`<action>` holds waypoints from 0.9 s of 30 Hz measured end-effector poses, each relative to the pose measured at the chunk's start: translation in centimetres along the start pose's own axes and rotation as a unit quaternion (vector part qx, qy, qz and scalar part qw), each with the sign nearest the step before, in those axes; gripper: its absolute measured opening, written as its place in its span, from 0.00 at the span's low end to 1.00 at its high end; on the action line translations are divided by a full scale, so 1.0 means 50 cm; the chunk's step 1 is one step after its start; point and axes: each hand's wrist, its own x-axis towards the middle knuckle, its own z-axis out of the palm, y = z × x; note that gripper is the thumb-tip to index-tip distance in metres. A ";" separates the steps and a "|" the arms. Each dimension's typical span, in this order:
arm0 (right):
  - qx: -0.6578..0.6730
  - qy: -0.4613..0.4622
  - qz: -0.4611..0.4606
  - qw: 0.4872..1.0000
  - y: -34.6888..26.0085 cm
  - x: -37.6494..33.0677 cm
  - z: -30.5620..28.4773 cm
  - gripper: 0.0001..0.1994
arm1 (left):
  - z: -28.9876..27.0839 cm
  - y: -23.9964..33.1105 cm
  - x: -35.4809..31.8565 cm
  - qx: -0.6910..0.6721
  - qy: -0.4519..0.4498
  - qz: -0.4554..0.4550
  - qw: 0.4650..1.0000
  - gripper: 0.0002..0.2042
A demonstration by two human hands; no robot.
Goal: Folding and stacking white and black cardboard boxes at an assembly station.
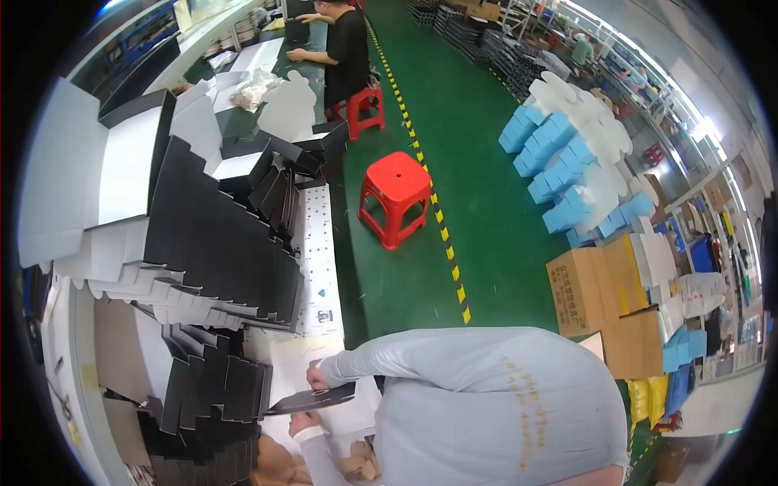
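A black cardboard piece (312,400), thin and narrow from above, lies across a white surface (348,356). My right hand (316,376) comes to its far edge with the fingers curled onto it. At the near edge my left hand (305,422) is closed, the fingertips partly hidden by the black piece. Both arms wear light grey sleeves. Just left of my hands stand nested black cardboard boxes (215,381). Brown crumpled pieces (356,462) lie beside my left forearm.
A tall stack of black boxes with white lids (219,235) rises at left. A red stool (397,190) stands on the green floor. Another person (350,49) works at the far bench. Blue boxes (559,162) and brown cartons (600,292) are at right.
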 end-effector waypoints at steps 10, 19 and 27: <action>-0.027 -0.003 0.025 0.999 -0.020 -0.016 -0.004 0.13 | 0.076 -0.070 -0.029 0.022 0.063 0.020 0.998 0.10; -0.045 0.005 0.025 0.999 -0.014 -0.007 0.014 0.12 | 0.039 -0.090 -0.079 -0.001 -0.064 -0.090 0.994 0.15; -0.073 -0.022 0.006 0.997 -0.014 -0.002 0.008 0.10 | 0.026 -0.104 -0.103 -0.020 -0.121 -0.041 0.992 0.33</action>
